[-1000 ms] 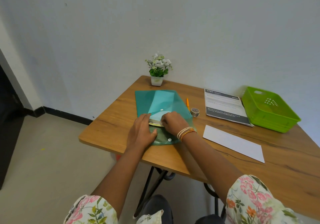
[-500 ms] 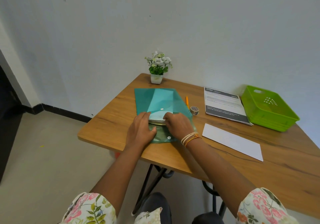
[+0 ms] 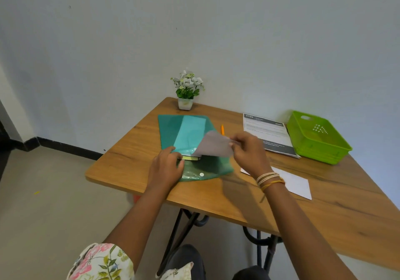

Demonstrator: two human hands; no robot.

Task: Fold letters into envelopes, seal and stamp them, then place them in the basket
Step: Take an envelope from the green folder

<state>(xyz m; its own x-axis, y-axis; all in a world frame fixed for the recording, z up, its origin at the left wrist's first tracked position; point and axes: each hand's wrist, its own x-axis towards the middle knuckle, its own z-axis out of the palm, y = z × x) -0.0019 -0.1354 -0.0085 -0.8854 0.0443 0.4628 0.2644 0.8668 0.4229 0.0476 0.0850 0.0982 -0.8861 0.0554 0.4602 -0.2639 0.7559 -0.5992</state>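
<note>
Head view: a pale grey sheet, blurred, hangs above the teal folder at the bench's centre. The right hand pinches its 3 o'clock edge; the left hand lies flat on the folder's mouth, fingers relaxed. Half a second ago both hands sat at the folder; now the sheet is drawn out. Its long axis runs 8 to 2 o'clock, lower end still inside. The green basket sits at 2 o'clock.

A plain home-office corner: wooden desk, potted plant, bare wall.
</note>
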